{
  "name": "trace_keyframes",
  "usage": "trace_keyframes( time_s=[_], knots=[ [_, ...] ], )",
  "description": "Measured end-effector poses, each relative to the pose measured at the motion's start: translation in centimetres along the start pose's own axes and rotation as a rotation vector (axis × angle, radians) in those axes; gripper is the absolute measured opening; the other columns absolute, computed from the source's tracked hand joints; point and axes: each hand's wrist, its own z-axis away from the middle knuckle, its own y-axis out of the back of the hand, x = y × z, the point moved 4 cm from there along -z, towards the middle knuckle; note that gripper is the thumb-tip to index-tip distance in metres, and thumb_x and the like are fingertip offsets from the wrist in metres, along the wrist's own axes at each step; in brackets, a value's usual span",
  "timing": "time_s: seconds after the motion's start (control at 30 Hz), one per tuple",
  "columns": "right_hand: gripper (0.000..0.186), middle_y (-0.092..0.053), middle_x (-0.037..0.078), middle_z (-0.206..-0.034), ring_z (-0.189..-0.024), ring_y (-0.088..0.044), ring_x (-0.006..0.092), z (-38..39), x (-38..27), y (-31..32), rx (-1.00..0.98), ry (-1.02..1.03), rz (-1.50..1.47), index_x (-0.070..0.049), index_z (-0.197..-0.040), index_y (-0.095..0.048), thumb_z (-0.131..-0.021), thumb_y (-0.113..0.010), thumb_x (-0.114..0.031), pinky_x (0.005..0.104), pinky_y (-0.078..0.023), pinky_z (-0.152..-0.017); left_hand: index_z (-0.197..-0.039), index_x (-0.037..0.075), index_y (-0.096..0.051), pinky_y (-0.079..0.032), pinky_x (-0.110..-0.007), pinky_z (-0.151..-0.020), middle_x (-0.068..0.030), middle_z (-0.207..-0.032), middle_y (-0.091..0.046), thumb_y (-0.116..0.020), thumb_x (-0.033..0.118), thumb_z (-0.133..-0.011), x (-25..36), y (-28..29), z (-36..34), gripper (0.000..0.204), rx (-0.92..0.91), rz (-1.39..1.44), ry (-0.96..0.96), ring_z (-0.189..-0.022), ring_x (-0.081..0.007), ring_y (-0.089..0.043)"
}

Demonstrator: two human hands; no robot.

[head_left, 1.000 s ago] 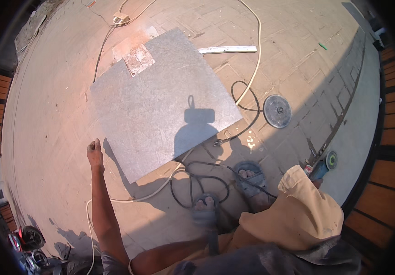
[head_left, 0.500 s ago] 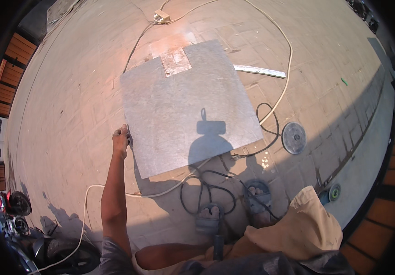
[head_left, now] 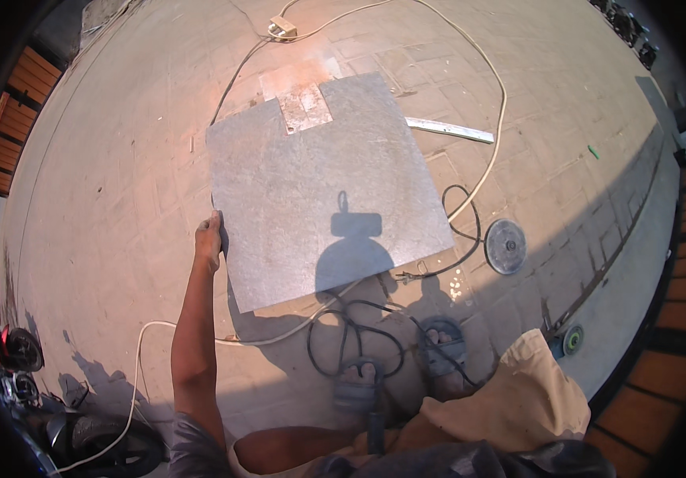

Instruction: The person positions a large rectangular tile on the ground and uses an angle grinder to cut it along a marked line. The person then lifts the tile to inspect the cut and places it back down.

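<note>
A large square grey tile [head_left: 303, 191] lies on the paving in front of me. A rectangular notch is cut into its far edge, and pale, dusty ground [head_left: 305, 110] shows through. At the tile's left edge is my left hand [head_left: 210, 239], thumb side up, closed round the edge; the fingers underneath are mostly hidden. The shadow of my head falls across the tile's near half. My right hand is out of the picture.
A white strip [head_left: 450, 130] sticks out past the tile's right side. A round grey disc [head_left: 505, 247] and a coiled black cable with a plug [head_left: 411, 276] lie to the right. A pale cord runs to a socket block [head_left: 282, 29]. An angle grinder [head_left: 571, 340] rests at lower right; motorbikes [head_left: 100, 438] stand lower left.
The whole view has shifted slightly. My left hand stays at the tile's left edge, its fingers now tucked further out of sight. The tile shows no clear movement over the ground.
</note>
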Motion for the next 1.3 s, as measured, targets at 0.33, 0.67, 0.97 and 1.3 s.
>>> trace_keyframes(
  time_s=[0.33,0.67,0.97,1.3],
  knots=[
    [0.068,-0.062,0.028,-0.121,-0.115,-0.060,0.0402,14.3,-32.3,9.2,-0.458,1.270,0.109,0.008,-0.129,-0.056,-0.086,-0.071,-0.042,0.0438,-0.048,-0.098,-0.140,-0.013,-0.042,-0.046,-0.043,-0.104,-0.0245,-0.136,-0.055,-0.044,0.061,-0.100,1.6,-1.2,-0.5,0.084,-0.067,0.062,0.135,-0.121,-0.0328,-0.058],
    [0.068,-0.065,0.024,-0.108,-0.097,-0.063,0.0307,14.8,-52.3,-1.3,-0.852,0.744,-0.652,0.017,-0.116,-0.058,-0.089,-0.066,-0.045,0.0418,-0.050,-0.086,-0.146,-0.009,-0.037,-0.044,-0.043,-0.107,-0.0225,-0.145,-0.048,-0.044,0.065,-0.097,1.4,-1.9,-2.8,0.089,-0.093,0.231,0.201,-0.128,-0.0328,-0.054],
    [0.044,-0.062,0.010,-0.081,-0.075,-0.054,0.0174,15.7,-53.4,-5.6,-0.674,0.632,-0.993,0.007,-0.089,-0.065,-0.090,-0.066,-0.038,0.0348,-0.044,-0.068,-0.144,-0.016,-0.036,-0.034,-0.044,-0.113,-0.0274,-0.146,-0.044,-0.050,0.071,-0.092,7.2,-3.6,3.3,0.101,0.253,0.142,0.096,-0.134,-0.0350,-0.044],
    [0.026,-0.047,-0.009,-0.075,-0.072,-0.036,0.0039,19.6,-45.6,10.4,-0.625,0.738,-1.172,-0.010,-0.080,-0.055,-0.098,-0.065,-0.027,0.0218,-0.028,-0.066,-0.135,-0.015,-0.044,-0.034,-0.038,-0.111,-0.0216,-0.136,-0.051,-0.051,0.055,-0.100,14.1,0.3,18.3,0.080,0.649,0.182,-0.191,-0.125,-0.0270,-0.048]
  ],
)
